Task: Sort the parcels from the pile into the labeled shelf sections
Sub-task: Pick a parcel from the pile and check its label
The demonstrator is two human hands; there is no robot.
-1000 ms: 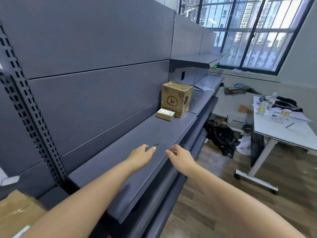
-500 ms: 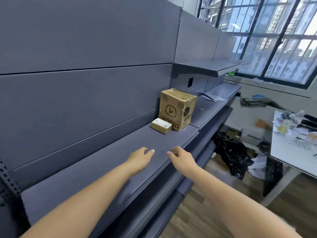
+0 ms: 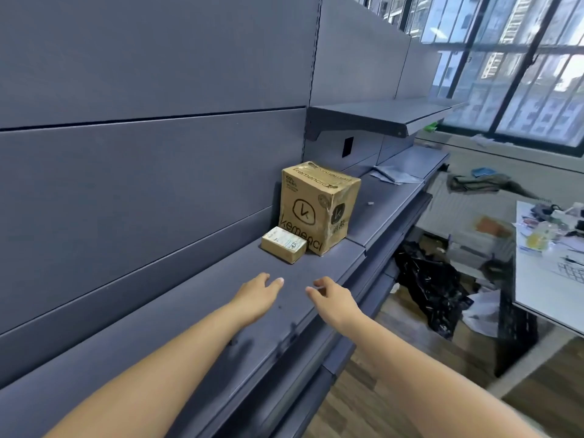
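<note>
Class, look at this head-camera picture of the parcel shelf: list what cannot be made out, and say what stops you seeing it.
Head view only:
1. Print on the small parcel: too small to read.
2. Back and base of the large carton: turned away from the camera.
3. Shelf section labels: none visible on the shelf.
4. The parcel pile: outside the frame.
5. Items on the white table: blurred, cut off by the right edge.
6. Both palms: left hand and right hand show only their backs.

Grey metal shelf [image 3: 196, 311], bearing a tall cardboard box [image 3: 317, 207] and, touching its front, a small flat parcel [image 3: 283, 245]; farther along, loose papers [image 3: 392, 176].
</note>
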